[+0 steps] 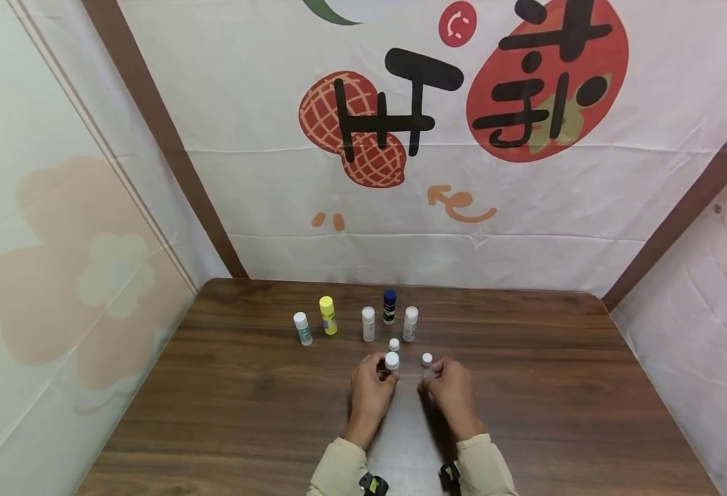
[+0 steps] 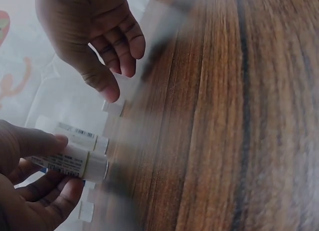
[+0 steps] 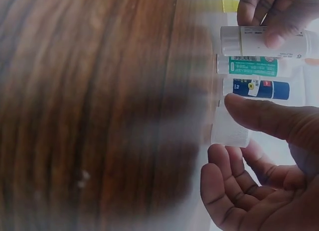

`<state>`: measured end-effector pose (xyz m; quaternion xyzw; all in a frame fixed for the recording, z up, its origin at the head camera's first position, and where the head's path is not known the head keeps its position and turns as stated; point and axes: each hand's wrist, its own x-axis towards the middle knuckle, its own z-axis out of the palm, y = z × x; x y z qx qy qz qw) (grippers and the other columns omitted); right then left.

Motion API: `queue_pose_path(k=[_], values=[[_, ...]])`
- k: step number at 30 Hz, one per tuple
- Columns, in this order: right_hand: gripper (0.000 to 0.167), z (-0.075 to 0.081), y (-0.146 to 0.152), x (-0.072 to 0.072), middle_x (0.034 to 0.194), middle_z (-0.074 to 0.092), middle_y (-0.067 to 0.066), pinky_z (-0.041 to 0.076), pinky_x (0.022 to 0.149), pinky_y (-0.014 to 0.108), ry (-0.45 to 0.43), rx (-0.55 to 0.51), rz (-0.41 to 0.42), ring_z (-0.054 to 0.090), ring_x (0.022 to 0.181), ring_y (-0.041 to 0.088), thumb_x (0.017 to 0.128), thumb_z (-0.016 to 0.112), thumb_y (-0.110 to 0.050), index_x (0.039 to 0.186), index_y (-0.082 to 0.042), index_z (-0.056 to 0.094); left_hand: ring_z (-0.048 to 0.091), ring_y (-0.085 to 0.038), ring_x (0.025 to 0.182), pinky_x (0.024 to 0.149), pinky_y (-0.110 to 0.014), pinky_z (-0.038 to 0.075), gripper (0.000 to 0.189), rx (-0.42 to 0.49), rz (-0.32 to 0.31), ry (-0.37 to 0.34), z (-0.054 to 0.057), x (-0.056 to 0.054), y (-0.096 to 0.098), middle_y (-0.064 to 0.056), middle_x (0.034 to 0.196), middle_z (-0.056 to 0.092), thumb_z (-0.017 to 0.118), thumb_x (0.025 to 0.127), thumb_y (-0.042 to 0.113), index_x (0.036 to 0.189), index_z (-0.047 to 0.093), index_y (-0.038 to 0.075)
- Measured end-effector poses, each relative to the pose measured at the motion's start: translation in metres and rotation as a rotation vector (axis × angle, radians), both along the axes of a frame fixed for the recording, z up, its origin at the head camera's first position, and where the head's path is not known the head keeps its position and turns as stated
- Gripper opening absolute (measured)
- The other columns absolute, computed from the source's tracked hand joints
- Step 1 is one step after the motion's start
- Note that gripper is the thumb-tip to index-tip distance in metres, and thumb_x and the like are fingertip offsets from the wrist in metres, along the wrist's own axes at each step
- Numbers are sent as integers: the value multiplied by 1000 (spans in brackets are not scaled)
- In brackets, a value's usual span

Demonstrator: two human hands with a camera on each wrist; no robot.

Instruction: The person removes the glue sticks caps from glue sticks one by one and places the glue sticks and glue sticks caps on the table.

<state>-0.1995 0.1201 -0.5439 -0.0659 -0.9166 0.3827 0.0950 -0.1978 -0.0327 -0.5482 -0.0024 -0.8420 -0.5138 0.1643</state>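
Note:
My left hand point(image 1: 370, 391) pinches a white glue stick point(image 1: 391, 361) upright between thumb and fingers. In the left wrist view this glue stick point(image 2: 70, 161) shows a printed label and a pale base end. My right hand point(image 1: 453, 394) is beside a shorter white-capped stick point(image 1: 427, 359), its fingers loosely bent. From the right wrist, the shorter stick's ribbed body point(image 3: 232, 129) appears between thumb and fingertips, with the thumb overlapping one edge. Another small white-capped stick point(image 1: 394, 344) stands just behind the held glue stick.
Farther back on the wooden table point(image 1: 246, 399) stand a teal-labelled stick point(image 1: 303, 329), a yellow one point(image 1: 328, 315), a dark blue one point(image 1: 390, 307) and two white ones, left point(image 1: 368, 324) and right point(image 1: 409, 324). A printed cloth point(image 1: 264, 172) hangs behind the table's back edge.

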Motion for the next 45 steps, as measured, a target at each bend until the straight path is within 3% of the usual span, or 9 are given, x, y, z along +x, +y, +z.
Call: queue_pose_path(k=[12,27,37,45], values=[[16,3,-4,-4,64,62,2,48,57,36,6,4,42,56,60,20,59,77,0,73,-2,69,64,-17,70,65,-29,53,27,-54,14,-5,1,1,-3,-3,79,65,81,66,-7,86,69,4],[18,0,-7,-4,66,63,6,50,62,42,-9,23,4,58,62,25,57,80,-2,70,-3,67,66,-16,70,64,-28,53,25,-89,8,-6,-2,0,-5,-1,78,68,81,66,-2,87,72,5],[14,-2,-9,-1,67,65,6,50,62,42,-38,22,-17,59,64,26,59,80,-4,68,-5,68,67,-15,68,62,-26,53,24,-74,8,-13,-8,1,-7,-3,79,69,82,66,-2,87,72,3],[18,-5,-10,-1,66,65,6,50,63,42,-33,37,-28,60,64,27,59,84,-6,68,-4,69,68,-16,69,62,-25,54,24,-53,-1,-24,-7,3,-7,-6,80,71,82,66,-3,88,72,2]])
